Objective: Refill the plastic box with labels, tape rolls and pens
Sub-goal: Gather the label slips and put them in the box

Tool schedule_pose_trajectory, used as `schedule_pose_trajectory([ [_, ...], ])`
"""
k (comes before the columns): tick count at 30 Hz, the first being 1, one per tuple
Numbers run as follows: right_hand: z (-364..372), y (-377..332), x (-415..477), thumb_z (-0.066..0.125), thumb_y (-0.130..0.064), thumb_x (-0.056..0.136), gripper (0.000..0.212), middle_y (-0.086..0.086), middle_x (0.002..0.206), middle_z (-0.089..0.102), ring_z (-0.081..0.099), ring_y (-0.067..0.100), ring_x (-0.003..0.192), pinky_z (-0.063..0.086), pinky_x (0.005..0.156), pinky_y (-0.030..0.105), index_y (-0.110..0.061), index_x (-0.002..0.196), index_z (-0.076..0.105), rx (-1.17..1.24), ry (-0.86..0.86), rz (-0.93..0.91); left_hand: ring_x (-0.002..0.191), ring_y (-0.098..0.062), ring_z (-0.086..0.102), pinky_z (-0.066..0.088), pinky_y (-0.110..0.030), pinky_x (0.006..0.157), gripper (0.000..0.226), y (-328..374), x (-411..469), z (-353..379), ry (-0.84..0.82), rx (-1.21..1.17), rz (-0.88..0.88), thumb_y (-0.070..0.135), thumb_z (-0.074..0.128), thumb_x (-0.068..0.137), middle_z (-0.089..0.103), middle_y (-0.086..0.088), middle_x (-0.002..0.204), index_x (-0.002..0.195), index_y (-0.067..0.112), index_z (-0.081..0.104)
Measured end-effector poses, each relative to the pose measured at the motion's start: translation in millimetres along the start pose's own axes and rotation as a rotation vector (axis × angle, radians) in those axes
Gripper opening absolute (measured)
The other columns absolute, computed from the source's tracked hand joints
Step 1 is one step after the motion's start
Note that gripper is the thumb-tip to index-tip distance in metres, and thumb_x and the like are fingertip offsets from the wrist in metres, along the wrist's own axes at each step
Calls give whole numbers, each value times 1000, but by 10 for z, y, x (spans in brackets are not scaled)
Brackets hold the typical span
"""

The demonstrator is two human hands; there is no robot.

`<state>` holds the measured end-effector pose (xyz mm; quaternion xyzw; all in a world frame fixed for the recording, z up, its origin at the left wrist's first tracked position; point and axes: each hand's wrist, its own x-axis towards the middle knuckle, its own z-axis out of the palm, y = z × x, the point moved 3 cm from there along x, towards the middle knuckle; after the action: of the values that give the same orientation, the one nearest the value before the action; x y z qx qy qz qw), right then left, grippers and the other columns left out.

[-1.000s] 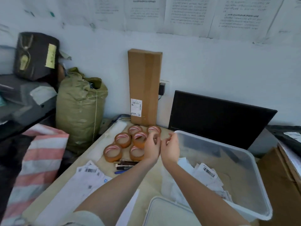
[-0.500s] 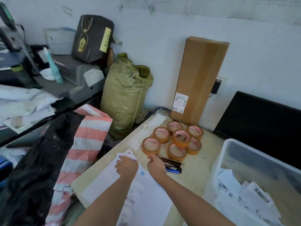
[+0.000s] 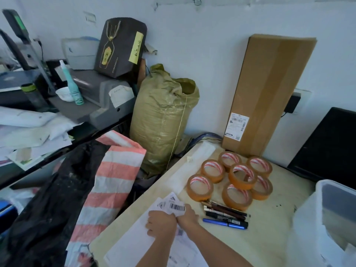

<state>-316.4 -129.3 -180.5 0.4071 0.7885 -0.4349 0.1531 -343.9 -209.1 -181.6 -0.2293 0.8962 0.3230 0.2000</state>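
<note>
White barcode labels (image 3: 173, 205) lie in a loose pile at the near left of the table. My left hand (image 3: 161, 224) and my right hand (image 3: 187, 215) are both closed on the top labels, side by side. Several brown tape rolls (image 3: 239, 176) sit in a cluster behind them. Several pens (image 3: 225, 214), dark ones and a blue one, lie just in front of the rolls, to the right of my hands. The clear plastic box (image 3: 325, 191) stands at the right edge, only partly in view.
A tall cardboard box (image 3: 269, 93) leans on the wall behind the rolls, with a black monitor (image 3: 327, 143) to its right. Left of the table stand a green sack (image 3: 163, 116), a striped bag (image 3: 115, 180) and a cluttered shelf.
My hands left the tape rolls by the box, moved left to the label pile, and now grip the top labels together. The view swung left.
</note>
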Motion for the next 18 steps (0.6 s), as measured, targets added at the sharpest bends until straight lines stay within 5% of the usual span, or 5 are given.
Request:
schedule_pose_trajectory([
  [3, -29, 30, -49, 50, -30, 88, 36, 5, 129, 52, 40, 27, 125, 36, 98, 34, -22, 122, 49, 12, 33, -1, 125, -32, 40, 39, -37, 103, 51, -23, -3, 12, 38, 21, -1, 30, 71, 79, 42, -17, 131, 118, 3, 53],
  [7, -76, 82, -67, 46, -15, 92, 17, 6, 96, 57, 51, 19, 87, 42, 76, 31, -22, 77, 45, 148, 88, -92, 124, -34, 44, 41, -40, 100, 58, -10, -56, -13, -44, -85, 81, 28, 69, 82, 43, -18, 131, 126, 2, 42],
  [11, -357, 89, -222, 37, -4, 93, 23, 10, 114, 62, 56, 23, 94, 39, 73, 26, -12, 107, 53, 195, 109, -81, 123, -29, 51, 46, -35, 96, 89, 11, -123, -83, -232, -126, 53, 40, 80, 71, 49, -16, 132, 136, -3, 36],
  [14, -571, 100, -366, 37, -2, 93, 35, 10, 124, 61, 57, 26, 109, 43, 83, 28, -10, 124, 51, 232, 83, -72, 97, -23, 61, 46, -27, 76, 71, -3, -200, -98, -438, -168, 71, 51, 79, 64, 63, -11, 107, 113, 2, 61],
  [18, -771, 183, -547, 38, -5, 94, 33, 5, 105, 61, 55, 21, 92, 37, 71, 21, -10, 121, 56, 235, 77, -57, 107, -28, 64, 53, -36, 93, 116, -154, -52, 167, -395, -109, 43, 69, 74, 25, 64, -12, 118, 121, 7, 58],
])
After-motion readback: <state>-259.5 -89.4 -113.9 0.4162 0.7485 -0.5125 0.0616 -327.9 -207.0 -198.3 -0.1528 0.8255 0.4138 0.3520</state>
